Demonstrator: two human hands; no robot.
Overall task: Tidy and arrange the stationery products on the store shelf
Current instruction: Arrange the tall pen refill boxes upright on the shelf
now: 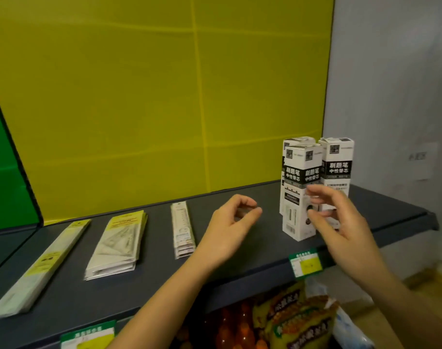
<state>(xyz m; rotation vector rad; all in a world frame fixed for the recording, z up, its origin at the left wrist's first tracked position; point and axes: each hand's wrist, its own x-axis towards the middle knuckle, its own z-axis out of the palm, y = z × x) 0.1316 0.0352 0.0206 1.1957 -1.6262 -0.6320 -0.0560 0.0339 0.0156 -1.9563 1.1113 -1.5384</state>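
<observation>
Where the dark grey shelf (pixel 252 258) reaches the right of the frame, three white-and-black refill boxes (pixel 338 159) stand upright in a tight cluster, the front box (pixel 294 212) nearest the shelf edge and two close behind it. The right hand (pixel 340 222) hangs just in front of the cluster, its fingers loosely bent and apart with the thumb over the front box's lower right corner; blur hides whether any fingertip touches the card. The left hand (pixel 227 230) hovers over bare shelf to the left of the boxes, fingers loosely curled, thumb tip near the forefinger, nothing visible between them. Further left lie a narrow stack of ruler packets (pixel 182 230), a thicker stack of set-square packs (pixel 119 243) and, at lower left, long ruler sleeves (pixel 38 270). Green-and-yellow price tags (pixel 306 263) clip to the shelf's front edge. A yellow back panel (pixel 139 96) fills the upper frame, and yellow snack bags (pixel 298 321) sit below the shelf
</observation>
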